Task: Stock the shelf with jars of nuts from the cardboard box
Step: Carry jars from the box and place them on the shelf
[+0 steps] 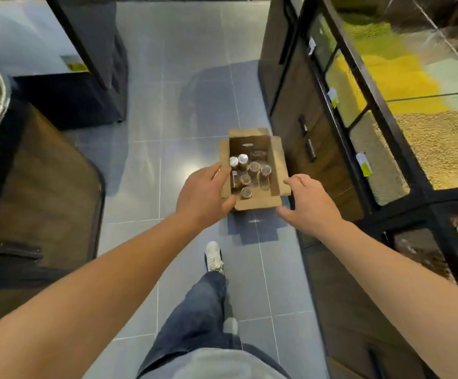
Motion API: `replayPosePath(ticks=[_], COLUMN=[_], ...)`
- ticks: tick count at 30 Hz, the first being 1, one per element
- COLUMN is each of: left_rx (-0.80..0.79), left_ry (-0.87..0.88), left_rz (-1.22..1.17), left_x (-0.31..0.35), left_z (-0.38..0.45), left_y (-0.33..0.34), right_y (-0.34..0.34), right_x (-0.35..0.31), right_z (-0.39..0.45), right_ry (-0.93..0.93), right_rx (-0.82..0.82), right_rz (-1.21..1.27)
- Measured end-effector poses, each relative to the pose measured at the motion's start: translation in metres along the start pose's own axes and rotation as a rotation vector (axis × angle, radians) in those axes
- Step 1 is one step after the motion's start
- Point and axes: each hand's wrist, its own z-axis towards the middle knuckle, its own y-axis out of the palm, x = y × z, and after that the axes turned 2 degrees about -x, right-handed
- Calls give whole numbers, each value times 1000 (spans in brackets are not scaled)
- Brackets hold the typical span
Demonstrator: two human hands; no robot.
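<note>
Box handling, I judge: left hand (203, 194) grips the cardboard box (258, 206) by its 9 o'clock flap; right hand (308, 205) spread loose at 3 o'clock, contact unclear. Jars (245, 179) inside, so keep it level.

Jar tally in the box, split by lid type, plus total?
Silver-lid jars: 2
Clear-top jars: 4
Total: 6, all in the box. A blurred item by its left wall is not counted.
</note>
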Motion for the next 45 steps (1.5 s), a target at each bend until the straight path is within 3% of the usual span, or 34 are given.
replayPosePath(ticks=[16, 23, 34, 45], left_rx=[-160, -205, -325, -457], left_ry=[-2, -105, -235, -94], left_rz=[7, 17, -74, -102], left_x=[-24, -41, -78, -173], left_z=[283, 383, 489, 577], left_y=[33, 92, 246, 452], right_y=[-6, 33, 149, 356], right_x=[90, 147, 221, 267], right_z=[237, 334, 484, 571], right_ry=[169, 177, 161, 317], right_rx=[-145, -275, -460, -518], right_rz=[100, 154, 200, 239])
